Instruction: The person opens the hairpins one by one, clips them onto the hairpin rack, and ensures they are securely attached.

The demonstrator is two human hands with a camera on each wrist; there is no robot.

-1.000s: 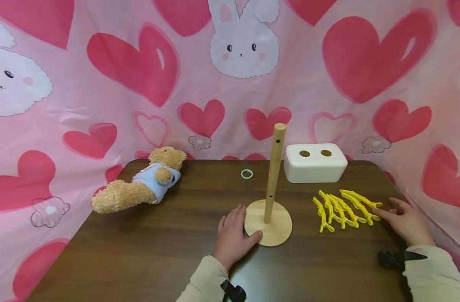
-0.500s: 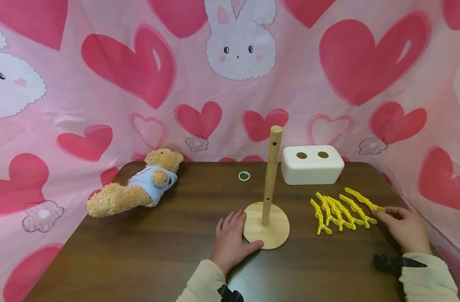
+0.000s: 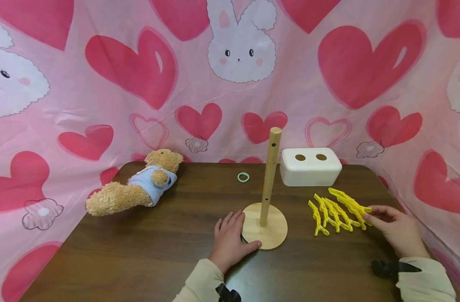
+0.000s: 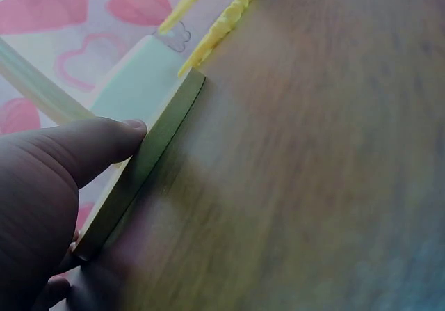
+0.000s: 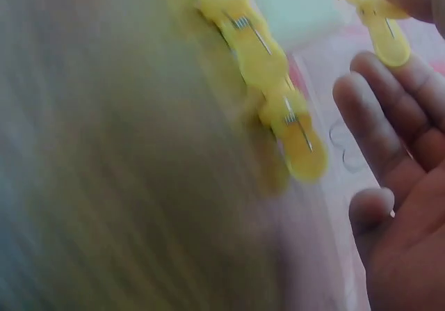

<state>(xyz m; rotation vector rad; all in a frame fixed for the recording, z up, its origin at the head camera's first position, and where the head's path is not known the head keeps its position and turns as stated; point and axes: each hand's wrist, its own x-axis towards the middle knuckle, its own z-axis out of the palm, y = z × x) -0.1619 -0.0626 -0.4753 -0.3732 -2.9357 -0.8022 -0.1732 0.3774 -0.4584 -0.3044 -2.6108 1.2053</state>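
A light wooden stand [image 3: 269, 176], a round base with an upright dowel, stands on the table. My left hand [image 3: 228, 242] holds the near-left edge of its base, thumb on the rim, as the left wrist view also shows. To the right, several yellow spring clips [image 3: 333, 214] lie slanted in a row. My right hand [image 3: 396, 228] pinches the forked end of one yellow clip [image 5: 391, 40] between thumb and finger, raised over the row's right side. Metal springs show on the clips in the right wrist view. The other right-hand fingers are loosely extended.
Behind the clips is a white box [image 3: 310, 172] with two round holes on top. A small mint-green ring [image 3: 243, 177] lies at the back of the brown table [image 3: 139, 251]. On the left lies a teddy bear [image 3: 139, 184] in blue. A pink heart-print cloth [image 3: 199, 50] hangs behind.
My right hand has pinched the rightmost yellow clip, drawn it slightly away from the row, then moved it left over the other clips. My left hand stays at the stand's base.
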